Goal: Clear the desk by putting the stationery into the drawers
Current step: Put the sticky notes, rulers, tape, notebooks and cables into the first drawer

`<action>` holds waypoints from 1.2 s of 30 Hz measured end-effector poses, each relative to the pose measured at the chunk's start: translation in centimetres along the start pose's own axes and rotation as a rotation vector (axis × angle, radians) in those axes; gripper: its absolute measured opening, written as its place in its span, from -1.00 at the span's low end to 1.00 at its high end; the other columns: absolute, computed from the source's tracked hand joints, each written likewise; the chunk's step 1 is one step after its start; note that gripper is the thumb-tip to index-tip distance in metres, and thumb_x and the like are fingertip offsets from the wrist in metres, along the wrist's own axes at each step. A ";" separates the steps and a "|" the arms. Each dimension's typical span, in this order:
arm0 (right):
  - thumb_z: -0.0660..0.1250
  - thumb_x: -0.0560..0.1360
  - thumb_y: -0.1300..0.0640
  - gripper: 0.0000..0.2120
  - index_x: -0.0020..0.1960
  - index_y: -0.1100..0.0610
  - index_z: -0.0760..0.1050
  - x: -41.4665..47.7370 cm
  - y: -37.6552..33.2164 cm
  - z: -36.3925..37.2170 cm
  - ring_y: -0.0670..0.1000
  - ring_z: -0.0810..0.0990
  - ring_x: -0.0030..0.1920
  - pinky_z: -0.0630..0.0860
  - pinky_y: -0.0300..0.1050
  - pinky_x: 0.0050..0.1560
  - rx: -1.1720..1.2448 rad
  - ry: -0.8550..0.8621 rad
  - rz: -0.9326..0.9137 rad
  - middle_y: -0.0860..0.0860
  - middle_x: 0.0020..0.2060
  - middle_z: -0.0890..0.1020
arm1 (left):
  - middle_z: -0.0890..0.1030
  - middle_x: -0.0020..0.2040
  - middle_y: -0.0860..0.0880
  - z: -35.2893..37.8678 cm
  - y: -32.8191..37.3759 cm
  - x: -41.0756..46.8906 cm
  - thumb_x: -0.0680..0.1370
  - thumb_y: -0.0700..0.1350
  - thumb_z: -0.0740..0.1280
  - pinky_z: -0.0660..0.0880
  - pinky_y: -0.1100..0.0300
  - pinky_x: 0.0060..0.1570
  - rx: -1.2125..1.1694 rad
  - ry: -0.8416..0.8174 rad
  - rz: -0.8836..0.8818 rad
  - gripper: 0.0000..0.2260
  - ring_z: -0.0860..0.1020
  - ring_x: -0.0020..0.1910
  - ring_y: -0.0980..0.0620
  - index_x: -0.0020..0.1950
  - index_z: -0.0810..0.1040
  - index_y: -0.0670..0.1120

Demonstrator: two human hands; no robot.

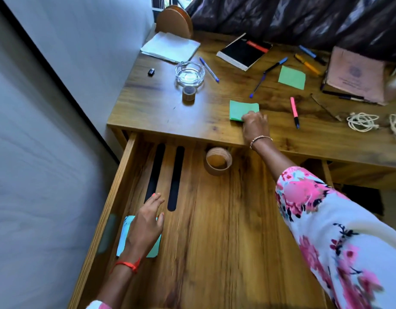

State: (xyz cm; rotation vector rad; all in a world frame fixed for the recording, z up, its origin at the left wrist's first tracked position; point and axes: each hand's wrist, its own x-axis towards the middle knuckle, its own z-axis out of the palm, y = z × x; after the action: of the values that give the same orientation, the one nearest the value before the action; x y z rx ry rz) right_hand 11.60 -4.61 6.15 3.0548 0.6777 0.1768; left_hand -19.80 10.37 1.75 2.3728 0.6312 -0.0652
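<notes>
Head view: right hand (256, 125) pinches green pad (241, 109) on counter (170, 114); left hand (145, 226) (fingers (156, 203) loosely spread) covers second pad (125, 234) in drawer (226, 219).

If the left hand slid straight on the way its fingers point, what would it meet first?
Probably the left black strip in the drawer; the left hand has its fingers right at its near end.

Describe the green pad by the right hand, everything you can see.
The green pad is a squarish stack of mint-green paper sheets, likely sticky notes. It lies flat on the wooden desk, near its front edge above the open drawer. The right hand curls its fingers over the pad's near right corner, hiding it; the rest shows bare, with no writing visible.
</notes>
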 end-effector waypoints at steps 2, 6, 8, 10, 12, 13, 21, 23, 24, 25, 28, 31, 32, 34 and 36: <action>0.05 0.52 0.39 -0.72 0.08 0.32 0.50 -0.1 -0.1 -0.3 0.24 0.47 0.13 0.33 0.08 0.13 -0.050 0.016 -0.046 0.25 0.07 0.54 | 0.35 0.42 -0.08 -0.1 -0.1 0.1 0.53 -0.28 0.26 0.11 0.36 0.27 -0.013 0.005 0.009 -0.62 0.25 0.44 0.05 0.35 0.39 -0.16; 0.29 0.34 0.38 -0.92 -0.19 0.33 0.54 -2.0 -1.7 -0.4 0.24 0.58 -0.11 0.48 0.02 -0.12 0.022 0.177 -0.168 0.26 -0.19 0.60 | 0.43 0.36 -0.10 -0.5 -0.3 -0.1 0.51 -0.30 0.29 0.18 0.34 0.27 -0.083 0.040 -0.027 -0.65 0.34 0.39 0.03 0.30 0.45 -0.19; 0.39 0.21 0.32 -0.93 -0.31 0.24 0.53 -4.3 -3.4 -0.5 0.17 0.59 -0.28 0.50 -0.13 -0.33 0.066 0.312 -0.260 0.16 -0.35 0.59 | 0.46 0.34 -0.11 -0.7 -0.6 -0.2 0.51 -0.30 0.29 0.20 0.32 0.26 -0.122 0.063 -0.063 -0.67 0.37 0.36 0.01 0.28 0.47 -0.20; 0.33 0.28 0.26 -0.95 -0.27 0.21 0.55 -7.5 -5.1 -0.3 0.12 0.52 -0.25 0.45 -0.13 -0.35 0.168 0.433 -0.345 0.12 -0.36 0.57 | 0.46 0.34 -0.10 -0.8 -0.9 -0.4 0.52 -0.28 0.29 0.27 0.28 0.22 -0.124 0.084 -0.090 -0.68 0.40 0.34 0.00 0.28 0.47 -0.18; 0.31 0.37 0.26 -0.91 -0.18 0.23 0.58 -11.3 -6.7 0.0 0.07 0.47 -0.22 0.45 -0.09 -0.32 0.271 0.496 -0.413 0.12 -0.33 0.58 | 0.45 0.35 -0.08 -0.9 -1.2 -0.7 0.52 -0.24 0.30 0.33 0.25 0.14 -0.121 0.105 -0.118 -0.67 0.43 0.31 -0.02 0.29 0.47 -0.15; 0.33 0.40 0.27 -0.92 -0.14 0.24 0.59 -13.4 -7.4 0.4 0.07 0.51 -0.23 0.46 -0.10 -0.33 0.289 0.509 -0.447 0.13 -0.32 0.60 | 0.46 0.35 -0.08 -0.9 -1.3 -0.9 0.52 -0.23 0.30 0.36 0.24 0.10 -0.120 0.115 -0.132 -0.67 0.44 0.29 -0.03 0.29 0.47 -0.13; 0.55 0.23 0.25 -0.81 -0.17 0.25 0.64 -19.8 -7.6 5.8 0.05 0.61 -0.34 0.49 -0.20 -0.42 0.177 0.310 -0.572 0.09 -0.33 0.65 | 0.47 0.33 -0.11 -0.2 -1.2 -2.4 0.52 -0.26 0.30 0.41 0.17 0.15 -0.146 0.104 -0.181 -0.67 0.45 0.27 -0.06 0.29 0.46 -0.17; 0.51 0.25 0.28 -0.88 -0.22 0.23 0.63 -19.5 -7.1 6.8 0.04 0.58 -0.38 0.45 -0.21 -0.45 0.150 0.271 -0.568 0.07 -0.37 0.62 | 0.48 0.32 -0.11 0.0 -0.9 -2.8 0.52 -0.26 0.30 0.41 0.14 0.19 -0.152 0.112 -0.176 -0.67 0.45 0.27 -0.06 0.28 0.47 -0.18; 0.47 0.26 0.28 -0.92 -0.24 0.22 0.62 -19.6 -6.8 7.2 0.03 0.56 -0.39 0.44 -0.21 -0.45 0.137 0.255 -0.570 0.06 -0.38 0.61 | 0.48 0.32 -0.10 0.1 -0.7 -2.9 0.52 -0.26 0.30 0.42 0.14 0.18 -0.152 0.113 -0.171 -0.67 0.46 0.26 -0.05 0.28 0.47 -0.17; 0.44 0.28 0.27 -0.94 -0.25 0.22 0.62 -19.6 -6.6 7.7 0.02 0.55 -0.39 0.43 -0.21 -0.45 0.124 0.241 -0.573 0.05 -0.39 0.60 | 0.48 0.32 -0.10 0.2 -0.6 -3.0 0.52 -0.25 0.30 0.42 0.15 0.18 -0.152 0.113 -0.163 -0.67 0.46 0.26 -0.05 0.28 0.47 -0.17; 0.26 0.38 0.25 -0.83 -0.25 0.18 0.63 -20.1 -6.0 8.5 0.00 0.56 -0.37 0.45 -0.23 -0.42 0.100 0.178 -0.573 0.03 -0.38 0.61 | 0.49 0.31 -0.10 0.4 -0.1 -3.1 0.52 -0.26 0.29 0.40 0.14 0.20 -0.149 0.106 -0.139 -0.68 0.46 0.27 -0.04 0.28 0.47 -0.17; 0.31 0.37 0.24 -0.87 -0.23 0.16 0.64 -20.3 -5.5 8.8 0.00 0.58 -0.36 0.46 -0.25 -0.41 0.081 0.158 -0.559 0.02 -0.37 0.61 | 0.52 0.27 -0.12 0.8 0.0 -2.9 0.51 -0.30 0.29 0.37 0.21 0.18 -0.155 0.111 -0.115 -0.70 0.48 0.25 -0.05 0.24 0.50 -0.20; 0.41 0.33 0.22 -0.95 -0.21 0.17 0.63 -20.4 -5.3 8.8 0.01 0.59 -0.35 0.47 -0.24 -0.40 0.099 0.146 -0.554 0.03 -0.36 0.62 | 0.54 0.25 -0.13 0.9 -0.1 -2.9 0.51 -0.30 0.30 0.36 0.23 0.17 -0.160 0.112 -0.106 -0.71 0.49 0.24 -0.05 0.22 0.52 -0.20; 0.41 0.35 0.11 -0.88 -0.20 0.16 0.62 -20.5 -5.1 8.8 0.01 0.59 -0.34 0.47 -0.23 -0.39 0.132 0.122 -0.528 0.02 -0.35 0.62 | 0.56 0.22 -0.13 1.2 0.1 -2.5 0.49 -0.32 0.31 0.36 0.25 0.17 -0.160 0.101 -0.075 -0.72 0.51 0.23 -0.06 0.20 0.54 -0.20; 0.21 0.42 0.02 -0.73 -0.21 0.15 0.62 -20.4 -4.8 8.4 0.00 0.58 -0.33 0.46 -0.22 -0.39 0.160 0.118 -0.471 0.02 -0.35 0.62 | 0.57 0.21 -0.13 1.6 0.5 -2.0 0.48 -0.32 0.32 0.35 0.26 0.18 -0.144 0.079 -0.022 -0.72 0.51 0.23 -0.06 0.19 0.54 -0.19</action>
State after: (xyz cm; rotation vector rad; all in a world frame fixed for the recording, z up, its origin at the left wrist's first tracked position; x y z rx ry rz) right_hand -7.88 -8.71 -4.52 2.9322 1.4539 0.3085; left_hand -21.13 8.22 1.20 2.2385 0.6767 0.0620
